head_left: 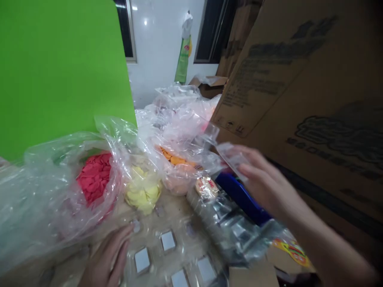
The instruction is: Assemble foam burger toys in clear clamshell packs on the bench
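While the right hand [263, 179] grasps thin clear plastic [229, 158], the left hand [108, 255], its grip unclear, nears white square pieces [142, 260].

The glossy white wall [157, 52] has two dark windows [209, 34], shows a small light reflection [145, 21], and stands behind a green panel [60, 71].

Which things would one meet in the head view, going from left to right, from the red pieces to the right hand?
Red pieces → yellow pieces → peach pieces → small shiny packet → right hand.
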Demonstrator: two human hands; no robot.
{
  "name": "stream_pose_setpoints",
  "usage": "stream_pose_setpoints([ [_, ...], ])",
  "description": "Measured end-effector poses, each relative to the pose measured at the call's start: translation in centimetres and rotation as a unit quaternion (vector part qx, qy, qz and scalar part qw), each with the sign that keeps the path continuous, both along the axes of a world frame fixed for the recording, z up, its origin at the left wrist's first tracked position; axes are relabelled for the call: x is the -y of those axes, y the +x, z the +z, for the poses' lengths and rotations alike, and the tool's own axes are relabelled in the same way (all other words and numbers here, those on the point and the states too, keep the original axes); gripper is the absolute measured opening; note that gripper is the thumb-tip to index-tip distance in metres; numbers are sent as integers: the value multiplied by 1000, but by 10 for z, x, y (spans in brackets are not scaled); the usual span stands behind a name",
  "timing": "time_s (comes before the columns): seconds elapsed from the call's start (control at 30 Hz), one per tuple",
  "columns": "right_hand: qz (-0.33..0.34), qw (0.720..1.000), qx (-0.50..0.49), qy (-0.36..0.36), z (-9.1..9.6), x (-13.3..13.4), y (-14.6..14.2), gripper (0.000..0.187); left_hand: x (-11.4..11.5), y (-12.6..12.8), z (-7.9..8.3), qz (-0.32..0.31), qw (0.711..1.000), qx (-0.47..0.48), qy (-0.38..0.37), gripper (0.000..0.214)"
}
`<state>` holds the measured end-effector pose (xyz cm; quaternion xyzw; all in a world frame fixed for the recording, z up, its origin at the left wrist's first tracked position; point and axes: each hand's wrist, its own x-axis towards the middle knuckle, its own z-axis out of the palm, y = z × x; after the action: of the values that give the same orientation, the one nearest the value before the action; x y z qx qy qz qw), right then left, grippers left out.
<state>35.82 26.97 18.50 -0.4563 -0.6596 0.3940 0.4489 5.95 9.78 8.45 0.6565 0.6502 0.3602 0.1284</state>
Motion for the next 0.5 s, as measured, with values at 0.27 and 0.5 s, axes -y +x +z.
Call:
stream_pose_setpoints([
  [0.27, 333, 695, -477, -423, -43, 142, -64, 54, -7, 78, 57, -108, 943, 316, -11, 59],
  [0.5, 377, 624, -475, -493, -41, 195, -81, 53, 25, 58, 82, -82, 914, 390, 78, 51],
])
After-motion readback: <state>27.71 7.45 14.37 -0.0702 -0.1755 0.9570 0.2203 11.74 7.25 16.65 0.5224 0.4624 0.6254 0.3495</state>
